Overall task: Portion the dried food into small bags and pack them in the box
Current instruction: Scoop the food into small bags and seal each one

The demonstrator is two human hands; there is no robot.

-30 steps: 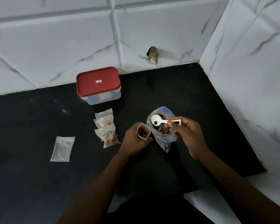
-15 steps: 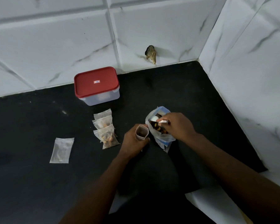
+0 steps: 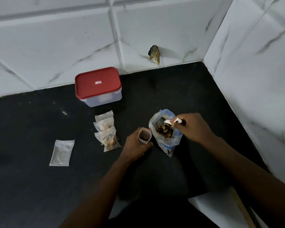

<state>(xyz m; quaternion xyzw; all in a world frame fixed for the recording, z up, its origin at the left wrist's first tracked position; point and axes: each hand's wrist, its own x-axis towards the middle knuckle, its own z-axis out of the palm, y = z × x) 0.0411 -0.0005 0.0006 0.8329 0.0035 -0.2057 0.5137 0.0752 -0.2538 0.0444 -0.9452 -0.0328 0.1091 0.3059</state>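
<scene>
Our left hand (image 3: pixel 135 143) curls round an open small bag (image 3: pixel 144 135), holding it upright on the black counter (image 3: pixel 39 186) just beside the big bag (image 3: pixel 165 143) of dried food (image 3: pixel 163 131). Our right hand (image 3: pixel 194 127) pinches the handle of a white spoon (image 3: pixel 169 122), whose bowl sits in the big bag's mouth. Three filled bags (image 3: pixel 106 134) lie overlapping near the box (image 3: pixel 98 86), which stands with its red lid on by the wall.

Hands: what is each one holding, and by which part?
The left hand grips the small open bag around its body, below the mouth. The right hand pinches the white scoop by its handle.
</scene>
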